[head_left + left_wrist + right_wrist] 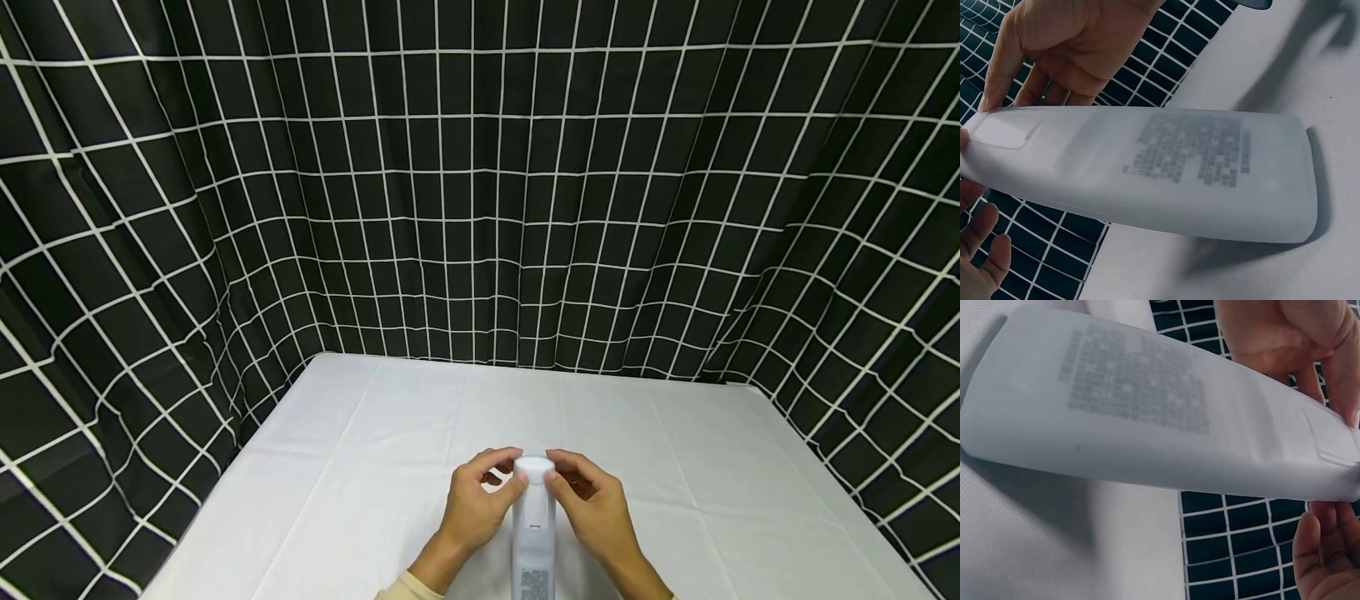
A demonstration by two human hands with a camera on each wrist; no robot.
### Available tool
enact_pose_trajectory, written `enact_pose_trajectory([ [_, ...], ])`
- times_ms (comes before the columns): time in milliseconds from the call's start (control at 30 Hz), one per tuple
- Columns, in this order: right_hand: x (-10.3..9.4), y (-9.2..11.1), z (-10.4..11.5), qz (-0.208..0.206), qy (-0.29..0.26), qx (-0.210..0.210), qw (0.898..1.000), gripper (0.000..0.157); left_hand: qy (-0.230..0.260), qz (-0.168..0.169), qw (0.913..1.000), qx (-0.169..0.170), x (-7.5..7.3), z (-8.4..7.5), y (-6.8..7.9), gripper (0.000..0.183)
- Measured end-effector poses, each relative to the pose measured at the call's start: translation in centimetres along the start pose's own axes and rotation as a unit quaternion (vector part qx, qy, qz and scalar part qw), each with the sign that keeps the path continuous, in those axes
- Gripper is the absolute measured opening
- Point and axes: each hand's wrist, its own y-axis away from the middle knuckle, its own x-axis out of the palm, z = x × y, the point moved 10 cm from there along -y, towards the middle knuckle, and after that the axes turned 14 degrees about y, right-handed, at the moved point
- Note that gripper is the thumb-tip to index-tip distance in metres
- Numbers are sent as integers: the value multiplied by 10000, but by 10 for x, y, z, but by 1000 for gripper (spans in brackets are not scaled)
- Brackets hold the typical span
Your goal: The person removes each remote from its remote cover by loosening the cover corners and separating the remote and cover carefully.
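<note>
White device [1100, 172], pixelated patch [1191, 150], hands [1072, 47] at one end, gridded curtain [1160, 53]

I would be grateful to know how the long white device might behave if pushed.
The long white device is probably stiff, as its body shows no bend. Its smooth-looking casing may feel slightly slippery. Being long and narrow, pinched only near one end by the left hand and right hand, it would likely swing if nudged at the other.
</note>
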Motion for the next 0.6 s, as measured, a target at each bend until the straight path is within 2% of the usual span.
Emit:
enact_pose_trajectory([
  [233, -2, -1, 5, -53, -173, -247, 9995, 20, 122, -1, 9996, 244, 0, -6, -1, 27],
  [400, -4, -2, 15, -88, -242, -628, 9977, 23, 150, -79, 9995, 280, -1, -10, -3, 30],
  [500, -5, -2, 23, -106, -191, -987, 9949, 26, 129, -97, 9992, 359, 0, -19, -3, 32],
  [600, -5, -1, 27, -96, -117, -1242, 9921, 28, 127, -18, 9988, 480, 2, -36, -2, 31],
])
